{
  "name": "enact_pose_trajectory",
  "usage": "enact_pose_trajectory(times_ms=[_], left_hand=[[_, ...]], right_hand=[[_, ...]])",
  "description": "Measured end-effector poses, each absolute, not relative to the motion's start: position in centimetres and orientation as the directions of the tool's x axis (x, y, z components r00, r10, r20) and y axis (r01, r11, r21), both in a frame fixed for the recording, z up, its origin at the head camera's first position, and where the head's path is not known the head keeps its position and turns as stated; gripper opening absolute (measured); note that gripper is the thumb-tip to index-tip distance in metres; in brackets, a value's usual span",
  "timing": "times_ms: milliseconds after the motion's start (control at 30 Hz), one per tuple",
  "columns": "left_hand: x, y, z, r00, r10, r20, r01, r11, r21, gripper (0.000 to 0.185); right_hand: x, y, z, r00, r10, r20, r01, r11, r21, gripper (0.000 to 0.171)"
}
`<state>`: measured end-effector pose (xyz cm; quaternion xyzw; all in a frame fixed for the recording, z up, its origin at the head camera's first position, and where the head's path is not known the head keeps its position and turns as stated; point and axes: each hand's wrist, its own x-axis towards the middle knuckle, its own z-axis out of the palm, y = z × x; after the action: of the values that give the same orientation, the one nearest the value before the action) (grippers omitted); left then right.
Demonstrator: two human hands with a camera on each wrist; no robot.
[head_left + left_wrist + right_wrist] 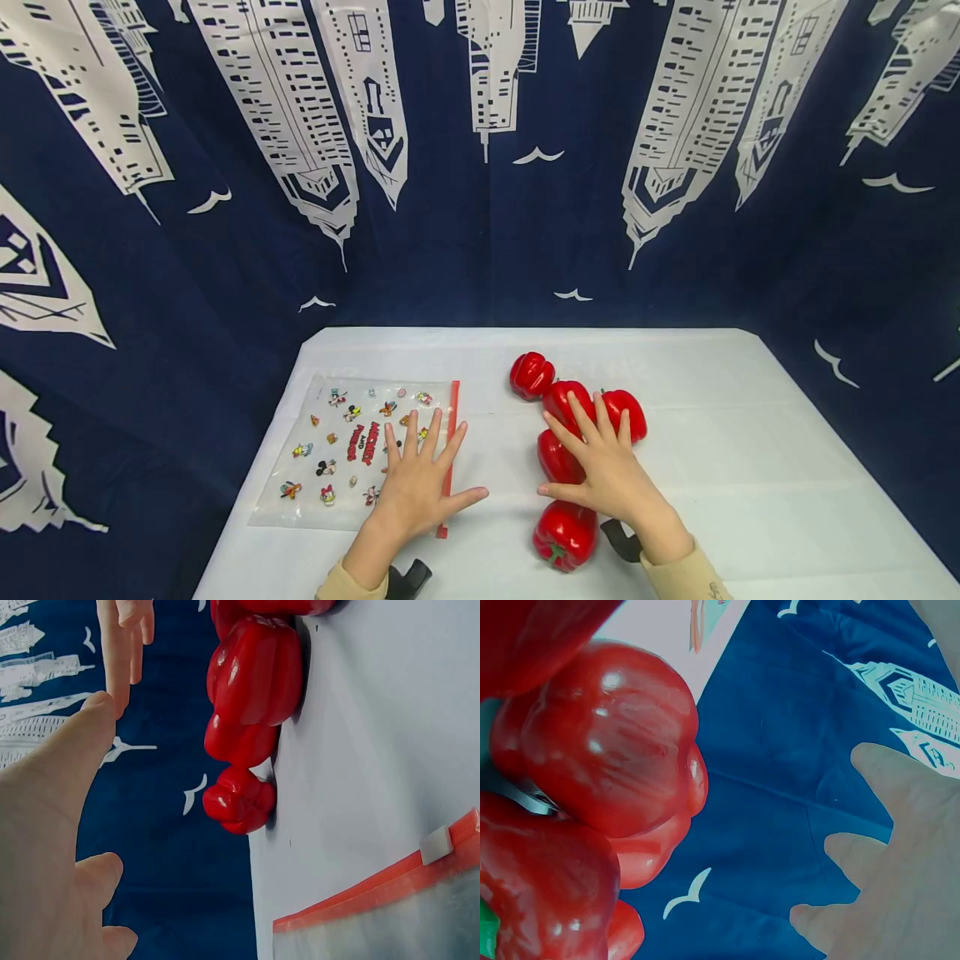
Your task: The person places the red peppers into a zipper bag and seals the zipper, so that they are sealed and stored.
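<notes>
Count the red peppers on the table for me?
5: far one, two under the right hand's fingers, one beside the palm, nearest one. More could be hidden.

Five glossy red bell peppers (564, 433) lie on a white table (750, 467) beside a clear cartoon-printed zip bag with an orange-red seal (352, 450), against a navy curtain printed with white skyscrapers (480, 208).

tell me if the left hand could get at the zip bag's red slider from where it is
Probably yes: the left hand lies flat on the zip bag, fingers spread beside its red zip strip, with nothing lying between them.
</notes>
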<state>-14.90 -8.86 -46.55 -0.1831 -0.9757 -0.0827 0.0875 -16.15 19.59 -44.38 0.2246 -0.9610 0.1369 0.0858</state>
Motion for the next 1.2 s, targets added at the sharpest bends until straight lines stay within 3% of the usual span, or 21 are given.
enact_pose_trajectory(times_ms=[1200], left_hand=[[-15.25, -9.12, -46.22, -0.917, 0.347, 0.195, 0.375, 0.918, 0.127, 0.089]], right_hand=[[-16.38, 19.45, -43.9, -0.875, -0.42, 0.241, -0.47, 0.857, -0.212, 0.099]])
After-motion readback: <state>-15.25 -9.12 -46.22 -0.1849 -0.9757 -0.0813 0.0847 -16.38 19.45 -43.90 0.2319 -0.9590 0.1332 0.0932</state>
